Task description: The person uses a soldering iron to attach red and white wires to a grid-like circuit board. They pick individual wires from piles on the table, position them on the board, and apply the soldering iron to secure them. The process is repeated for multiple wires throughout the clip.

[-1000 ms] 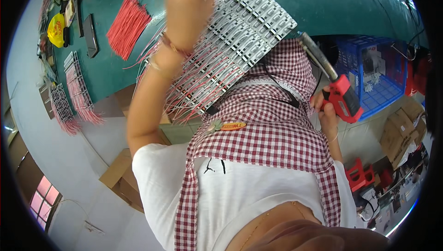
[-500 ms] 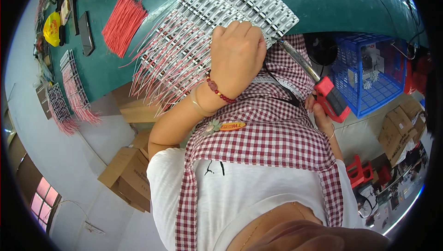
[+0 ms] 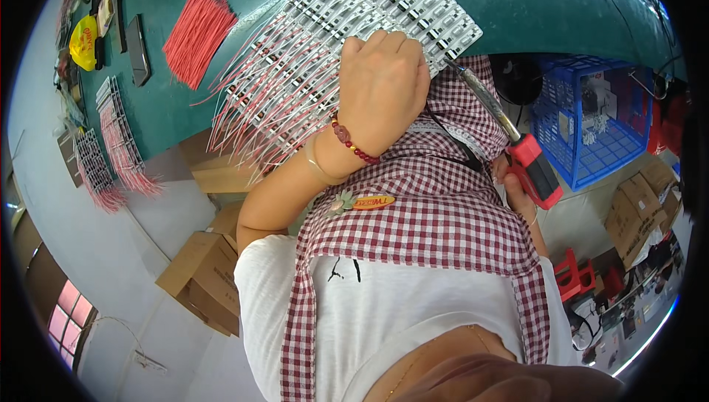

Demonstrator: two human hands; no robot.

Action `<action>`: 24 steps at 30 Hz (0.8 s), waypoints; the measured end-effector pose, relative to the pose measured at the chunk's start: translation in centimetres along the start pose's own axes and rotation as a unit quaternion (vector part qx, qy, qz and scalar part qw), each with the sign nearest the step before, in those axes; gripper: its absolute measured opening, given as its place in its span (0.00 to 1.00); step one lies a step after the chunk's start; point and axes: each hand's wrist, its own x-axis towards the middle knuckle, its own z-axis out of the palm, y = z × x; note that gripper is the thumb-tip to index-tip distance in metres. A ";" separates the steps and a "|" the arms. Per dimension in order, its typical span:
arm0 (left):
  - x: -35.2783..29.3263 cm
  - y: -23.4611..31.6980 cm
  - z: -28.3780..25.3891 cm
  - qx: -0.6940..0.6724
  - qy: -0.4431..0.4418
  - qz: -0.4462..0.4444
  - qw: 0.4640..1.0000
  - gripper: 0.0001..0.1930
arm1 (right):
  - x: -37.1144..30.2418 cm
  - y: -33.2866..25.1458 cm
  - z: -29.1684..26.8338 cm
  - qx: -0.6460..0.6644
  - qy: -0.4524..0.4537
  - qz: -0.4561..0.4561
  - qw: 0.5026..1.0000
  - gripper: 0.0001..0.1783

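Observation:
My left hand (image 3: pixel 384 80) is closed, knuckles up, over the near edge of a panel of silvery parts in rows (image 3: pixel 384 3); whatever its fingers grip is hidden beneath it. Thin red and white wires (image 3: pixel 277 95) stick out from the panel's left part and hang past the table edge. In my right hand (image 3: pixel 519 196) is a soldering iron (image 3: pixel 535 169) with a red and black handle. Its metal barrel slants up and left, and the dark tip is at the panel's near right edge, close to my left fingers; exact contact cannot be made out.
On the green table (image 3: pixel 546 14) lie a bundle of red wires (image 3: pixel 198 36), a phone (image 3: pixel 138 51) and a yellow item (image 3: pixel 83 43). Wired panels (image 3: pixel 118 136) hang over its left edge. A blue crate (image 3: pixel 591 125) stands right, cardboard boxes (image 3: pixel 203 280) lower left.
The soldering iron's handle has shifted slightly down and right, its tip a little to the right. My left hand and the panel have moved very slightly right.

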 end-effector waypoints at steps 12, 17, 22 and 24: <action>-2.6 1.6 -3.5 0.070 -0.096 -0.027 0.993 0.25 | 9.8 -10.7 0.9 0.437 0.079 -0.060 0.894 0.28; -9.2 0.5 -5.1 0.181 -0.142 -0.064 0.971 0.48 | 15.4 -14.6 2.2 0.462 0.074 -0.030 0.883 0.26; -9.4 -0.8 -3.2 0.136 -0.037 -0.055 0.988 0.41 | 17.0 -14.7 2.4 0.503 0.039 0.035 0.863 0.25; -8.7 -0.8 -2.9 0.129 -0.027 -0.064 0.989 0.41 | 17.5 -15.1 2.2 0.512 0.005 0.032 0.858 0.25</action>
